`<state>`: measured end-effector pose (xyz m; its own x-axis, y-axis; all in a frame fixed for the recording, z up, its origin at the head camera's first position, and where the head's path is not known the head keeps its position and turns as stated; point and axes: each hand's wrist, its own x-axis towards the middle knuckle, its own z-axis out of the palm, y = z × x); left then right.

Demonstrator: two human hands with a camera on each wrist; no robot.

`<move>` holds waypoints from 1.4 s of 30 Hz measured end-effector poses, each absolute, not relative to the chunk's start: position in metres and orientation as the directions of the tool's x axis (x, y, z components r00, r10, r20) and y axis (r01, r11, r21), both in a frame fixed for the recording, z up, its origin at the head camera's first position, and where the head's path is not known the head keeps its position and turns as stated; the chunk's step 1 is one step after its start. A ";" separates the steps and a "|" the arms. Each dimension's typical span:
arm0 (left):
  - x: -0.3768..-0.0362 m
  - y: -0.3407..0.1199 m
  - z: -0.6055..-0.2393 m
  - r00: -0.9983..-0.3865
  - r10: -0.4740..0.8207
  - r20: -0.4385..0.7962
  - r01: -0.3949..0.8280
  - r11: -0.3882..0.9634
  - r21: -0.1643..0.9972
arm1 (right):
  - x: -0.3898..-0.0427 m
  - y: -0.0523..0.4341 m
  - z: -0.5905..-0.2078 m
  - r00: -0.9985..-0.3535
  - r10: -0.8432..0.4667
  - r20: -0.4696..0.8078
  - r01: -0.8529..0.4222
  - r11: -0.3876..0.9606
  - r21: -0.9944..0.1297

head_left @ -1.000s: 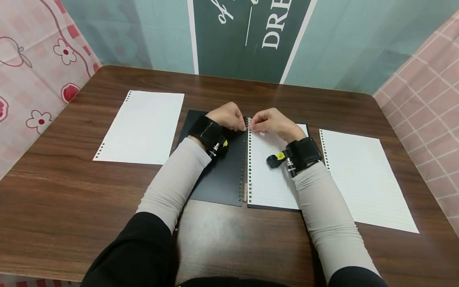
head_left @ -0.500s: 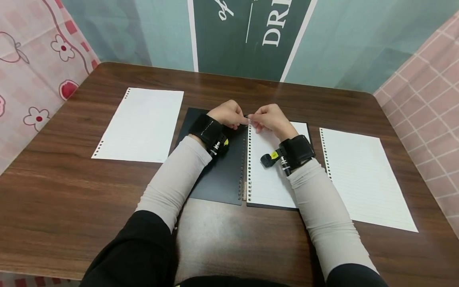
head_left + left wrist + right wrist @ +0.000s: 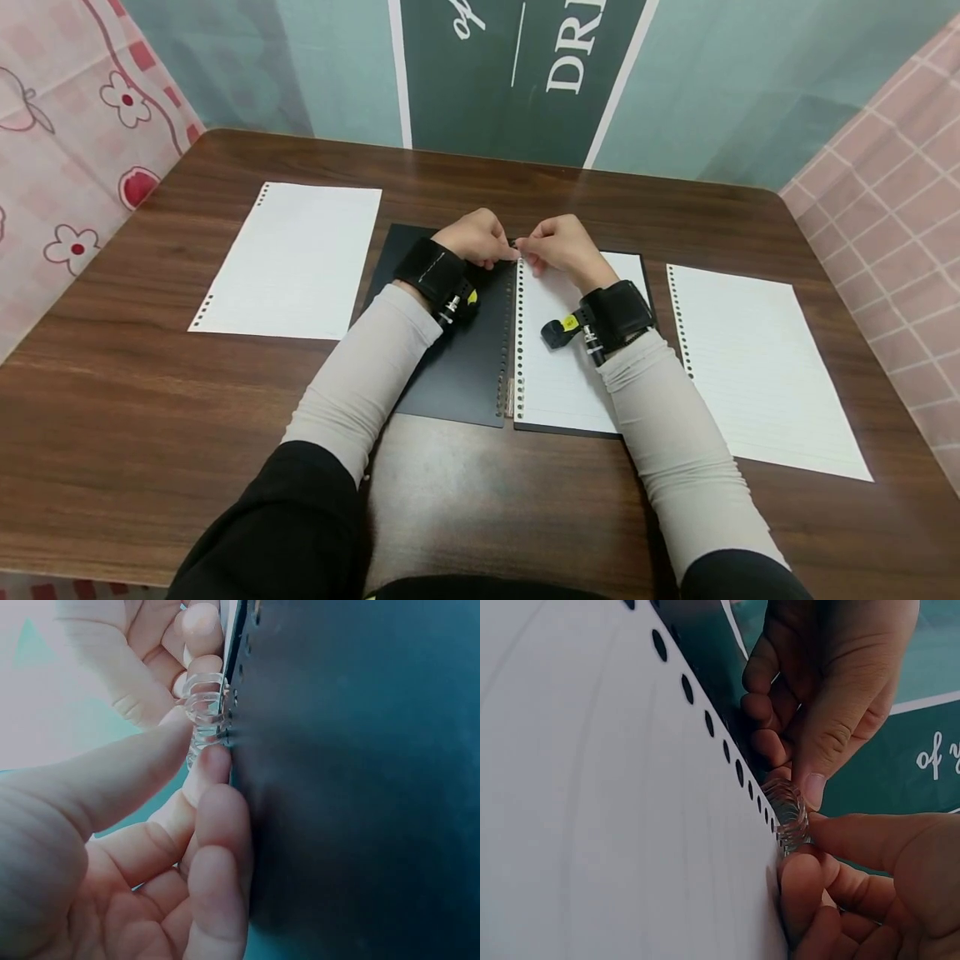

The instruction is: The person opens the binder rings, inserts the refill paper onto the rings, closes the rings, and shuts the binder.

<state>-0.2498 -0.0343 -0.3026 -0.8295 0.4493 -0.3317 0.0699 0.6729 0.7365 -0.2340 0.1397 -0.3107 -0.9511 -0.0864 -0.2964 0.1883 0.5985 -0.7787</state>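
Note:
An open notebook lies before me, with a black cover point(image 3: 450, 375) on the left and white hole-punched pages point(image 3: 558, 375) on the right. At the far end of its spine, clear plastic binding rings point(image 3: 204, 701) stand by the punched holes. My left hand point(image 3: 476, 239) pinches these rings between thumb and fingers. From the other side, my right hand point(image 3: 564, 250) also pinches the rings point(image 3: 789, 810), its fingertips nearly meeting the left ones. The fingers partly cover the rings, so whether they are linked through the holes cannot be told.
One loose punched sheet point(image 3: 292, 258) lies left of the notebook. A second, lined sheet point(image 3: 761, 367) lies on the right, close to the right wrist. The brown wooden table point(image 3: 150, 417) meets a green printed backdrop point(image 3: 337, 75) at its far edge.
The right hand has shifted slightly left and away from me, bringing its fingertips up to the left hand's at the rings. The left hand has barely moved.

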 end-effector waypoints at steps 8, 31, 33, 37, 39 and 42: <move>-0.249 -0.033 -0.300 -0.825 0.460 -0.328 0.075 0.664 0.744 | -0.233 0.142 -0.312 -0.959 -0.109 -0.262 0.154 0.577 -0.802; -0.249 -0.033 -0.302 -0.837 0.425 -0.345 0.049 0.686 0.726 | -0.234 0.141 -0.314 -0.965 -0.106 -0.239 0.137 0.574 -0.807; -0.249 -0.033 -0.302 -0.839 0.421 -0.345 0.048 0.688 0.724 | -0.234 0.141 -0.314 -0.965 -0.101 -0.243 0.142 0.577 -0.804; -0.249 -0.034 -0.301 -0.844 0.413 -0.344 0.050 0.698 0.714 | -0.235 0.142 -0.314 -0.967 -0.095 -0.236 0.137 0.588 -0.797; -0.249 -0.034 -0.301 -0.847 0.408 -0.341 0.051 0.701 0.712 | -0.235 0.142 -0.314 -0.969 -0.090 -0.230 0.132 0.598 -0.791; -0.249 -0.034 -0.301 -0.849 0.403 -0.341 0.051 0.705 0.708 | -0.235 0.142 -0.314 -0.970 -0.086 -0.227 0.126 0.620 -0.775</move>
<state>-0.2486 -0.0341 -0.3005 -0.8492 0.4034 -0.3408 0.0510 0.7049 0.7075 -0.2351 0.1425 -0.3135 -0.9701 -0.0859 -0.2270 0.1264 0.6196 -0.7747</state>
